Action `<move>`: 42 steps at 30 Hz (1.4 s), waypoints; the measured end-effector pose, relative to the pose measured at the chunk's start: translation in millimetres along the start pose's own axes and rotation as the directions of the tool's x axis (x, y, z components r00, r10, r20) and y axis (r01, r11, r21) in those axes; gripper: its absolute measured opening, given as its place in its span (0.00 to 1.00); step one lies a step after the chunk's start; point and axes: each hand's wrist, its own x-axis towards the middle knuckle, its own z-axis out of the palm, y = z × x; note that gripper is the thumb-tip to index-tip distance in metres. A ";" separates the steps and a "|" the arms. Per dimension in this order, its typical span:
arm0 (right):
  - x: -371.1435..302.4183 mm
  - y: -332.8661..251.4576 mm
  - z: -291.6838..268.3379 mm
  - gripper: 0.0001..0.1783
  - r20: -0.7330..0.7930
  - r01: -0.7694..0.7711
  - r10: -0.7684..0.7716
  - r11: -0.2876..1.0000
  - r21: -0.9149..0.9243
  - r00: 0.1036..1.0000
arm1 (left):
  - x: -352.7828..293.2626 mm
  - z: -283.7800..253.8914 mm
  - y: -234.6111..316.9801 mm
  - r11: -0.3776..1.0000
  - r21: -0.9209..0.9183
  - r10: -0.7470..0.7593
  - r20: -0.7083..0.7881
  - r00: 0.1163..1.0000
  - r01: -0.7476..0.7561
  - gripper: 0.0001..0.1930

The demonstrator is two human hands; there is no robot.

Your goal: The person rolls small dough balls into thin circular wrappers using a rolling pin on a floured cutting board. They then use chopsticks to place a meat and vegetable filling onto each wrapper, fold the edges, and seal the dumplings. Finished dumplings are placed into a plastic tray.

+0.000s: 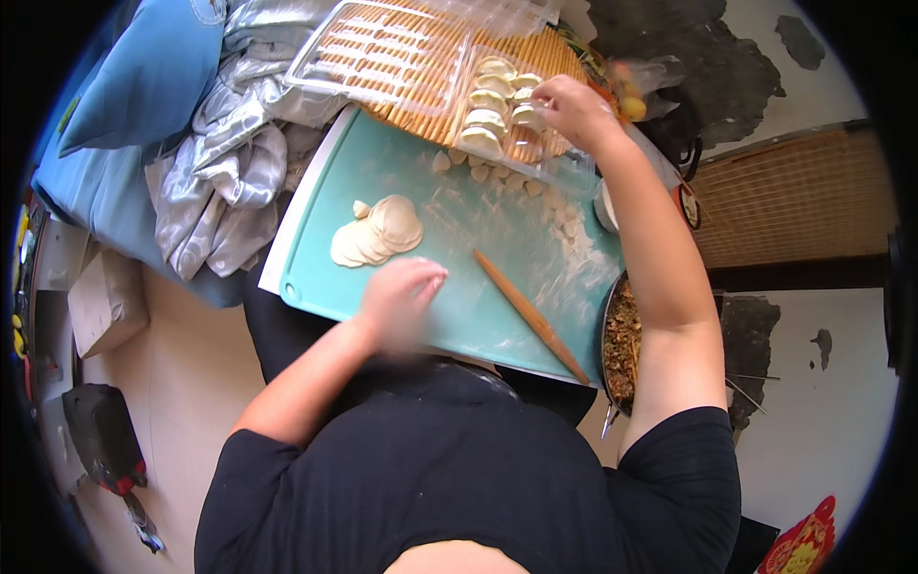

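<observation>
My right hand reaches to the far side, fingers closed on a dumpling at the right row of a clear plastic tray. Pale folded dumplings fill the tray's left row. My left hand is over the near edge of the teal board, fingers loosely bent with nothing visible in them; its lower part is smeared by motion. Just beyond it lies a pile of round dough wrappers. A wooden rolling pin rests slantwise on the floured board.
Small dough pieces lie along the board's far side. A pan of chopped filling is beside my right arm. Behind the board, a slatted round mat bears another clear tray. Silvery cloth is heaped at left.
</observation>
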 end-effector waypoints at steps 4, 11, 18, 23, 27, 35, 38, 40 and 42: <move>-39.1 -28.2 -8.9 0.07 -0.257 0.045 0.000 0.984 0.170 0.966 | 27.8 -28.5 -22.5 0.980 0.070 -0.169 -0.206 0.964 0.187 0.04; -154.5 -84.4 13.3 0.05 -0.242 0.000 0.127 0.886 0.463 0.962 | 73.1 -37.3 -51.2 0.696 0.663 -0.413 0.054 0.909 0.276 0.09; -269.2 -95.5 16.4 0.05 -0.127 -0.270 0.389 0.805 0.529 0.912 | 88.7 -29.9 -45.9 0.594 0.742 -0.547 0.089 0.832 0.312 0.09; -321.0 -93.7 0.5 0.05 -0.081 -0.412 0.603 0.630 0.659 0.793 | 103.6 -26.3 -47.0 0.564 0.737 -0.644 0.112 0.757 0.372 0.11; -331.6 -96.3 -1.1 0.05 -0.100 -0.400 0.621 0.611 0.683 0.778 | 115.7 -32.9 -57.9 0.579 0.729 -0.709 0.230 0.667 0.364 0.13; -330.4 -103.0 11.7 0.06 -0.092 -0.330 0.566 0.596 0.732 0.819 | 96.8 -19.4 -17.1 0.850 0.473 -0.366 0.209 0.907 0.234 0.10; -313.4 -108.3 19.7 0.09 -0.015 -0.352 0.565 0.535 0.768 0.825 | 79.4 7.0 13.8 0.852 -0.244 -0.404 0.259 0.878 0.464 0.09; -296.5 -115.7 37.8 0.13 0.005 -0.273 0.602 0.354 0.894 0.799 | 77.2 23.1 56.0 0.656 -0.440 -0.491 0.368 0.789 0.613 0.10; -276.7 -126.8 37.4 0.15 0.246 -0.250 0.611 -0.080 0.965 0.752 | 68.0 39.8 64.5 0.478 -0.565 -0.493 0.462 0.738 0.673 0.11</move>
